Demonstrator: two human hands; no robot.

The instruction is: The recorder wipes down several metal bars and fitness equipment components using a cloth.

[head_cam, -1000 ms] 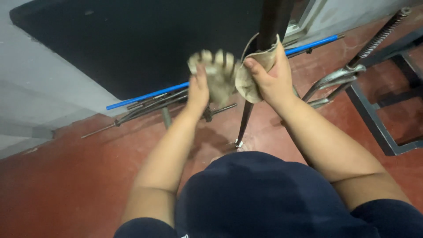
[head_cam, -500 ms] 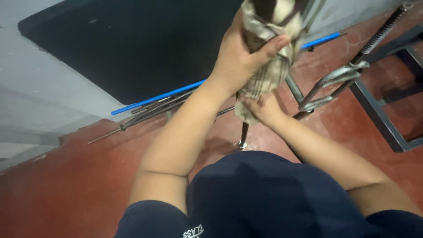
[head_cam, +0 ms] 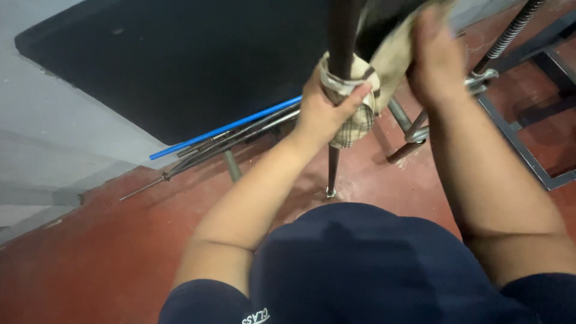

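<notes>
Beige checked cloth (head_cam: 359, 111) is wrapped around a dark upright metal pole (head_cam: 341, 36) and is held there by the left hand (head_cam: 324, 111), whose grip is clamped on the cloth and the pole together, with the thumb laid across the front. The upper end of the same cloth is pressed under the right hand (head_cam: 437, 57), higher and to the right; how its fingers are closed cannot be told because of blur. The foot of the pole is set on the red floor (head_cam: 90, 252). A blue rod (head_cam: 228, 127) and grey metal bars (head_cam: 240, 135) are laid along the black panel (head_cam: 180, 60) behind.
</notes>
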